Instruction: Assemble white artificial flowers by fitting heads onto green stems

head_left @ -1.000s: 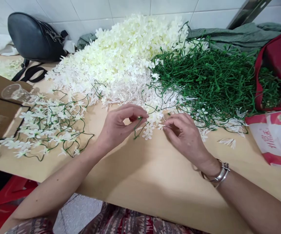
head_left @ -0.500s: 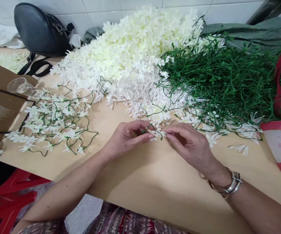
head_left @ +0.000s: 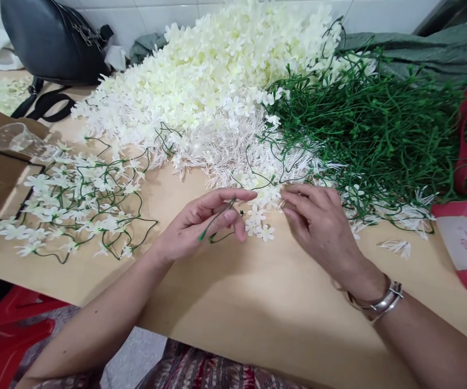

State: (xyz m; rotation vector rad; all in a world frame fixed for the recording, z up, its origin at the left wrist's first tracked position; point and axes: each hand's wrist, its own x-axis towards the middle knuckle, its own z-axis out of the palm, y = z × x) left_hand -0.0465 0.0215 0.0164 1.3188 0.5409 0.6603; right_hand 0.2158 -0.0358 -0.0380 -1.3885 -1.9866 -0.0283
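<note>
1 thin green plastic stem [head_left: 217, 216] is clamped in the left hand [head_left: 195, 222] above the pale brown surface [head_left: 258, 294], best held lightly, while the right hand [head_left: 325, 229], whose grip state I cannot tell, should gently separate the small white fabric flowers [head_left: 259, 222] beside it.

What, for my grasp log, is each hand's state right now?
Left hand: loosely curled, holding a green stem.
Right hand: curled beside white flowers; whether it holds anything can't be told.

Curved green stem [head_left: 211, 224] across left hand [head_left: 197, 220]
</note>
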